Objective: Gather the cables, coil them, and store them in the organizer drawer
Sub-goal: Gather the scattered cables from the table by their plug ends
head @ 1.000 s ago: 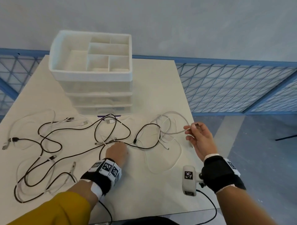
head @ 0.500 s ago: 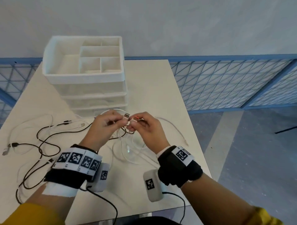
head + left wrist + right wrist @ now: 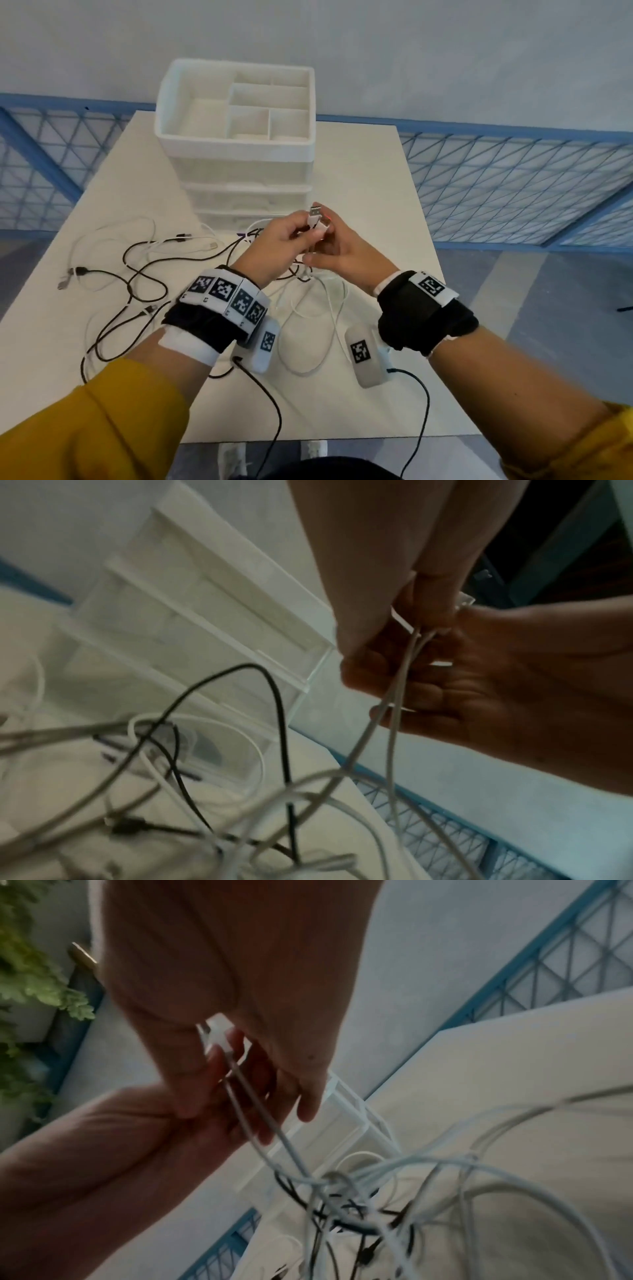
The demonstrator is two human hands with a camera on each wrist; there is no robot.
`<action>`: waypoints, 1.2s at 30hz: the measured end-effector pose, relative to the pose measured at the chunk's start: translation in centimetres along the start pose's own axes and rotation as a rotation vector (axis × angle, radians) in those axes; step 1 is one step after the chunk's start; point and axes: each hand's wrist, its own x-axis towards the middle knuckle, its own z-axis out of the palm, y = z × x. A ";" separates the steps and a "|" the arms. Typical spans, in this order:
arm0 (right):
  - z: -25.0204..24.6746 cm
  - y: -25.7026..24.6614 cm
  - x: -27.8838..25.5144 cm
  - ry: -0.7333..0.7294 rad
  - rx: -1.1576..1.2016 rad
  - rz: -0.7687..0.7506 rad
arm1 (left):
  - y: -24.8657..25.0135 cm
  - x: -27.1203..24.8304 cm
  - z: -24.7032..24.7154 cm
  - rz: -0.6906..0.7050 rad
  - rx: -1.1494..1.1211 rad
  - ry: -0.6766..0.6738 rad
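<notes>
left hand (image 3: 281,240): pinches white cable (image 3: 317,221) ends | right hand (image 3: 342,253): same | writing: unreadable

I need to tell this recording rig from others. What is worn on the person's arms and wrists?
Mustard-yellow sleeves, pushed up. Each wrist has a black wrap with a white band of black square tags. A white tagged camera pod hangs under each wrist, trailing a black cable.

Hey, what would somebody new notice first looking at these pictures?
Both hands, left hand and right hand, raised mid-table, pinching the ends of a white cable together. Behind them stands a white drawer organizer; black and white cables sprawl to the left.
</notes>
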 end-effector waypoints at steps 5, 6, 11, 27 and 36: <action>2.1 0.1 1.2 0.093 -0.130 -0.028 | -0.2 -1.7 -4.4 0.005 0.264 0.147; 2.3 0.4 1.4 0.119 -0.147 -0.040 | -0.7 -2.6 -5.6 -0.031 0.275 0.145; 2.7 1.5 2.0 0.157 -0.187 -0.036 | -5.8 -9.5 -10.1 -0.323 0.496 0.256; 10.9 5.6 4.7 -0.067 -0.628 0.179 | -11.7 -14.0 -11.2 -0.697 0.821 0.238; 12.2 5.9 5.1 -0.023 -0.661 0.198 | -13.5 -15.4 -15.7 -0.464 0.878 0.561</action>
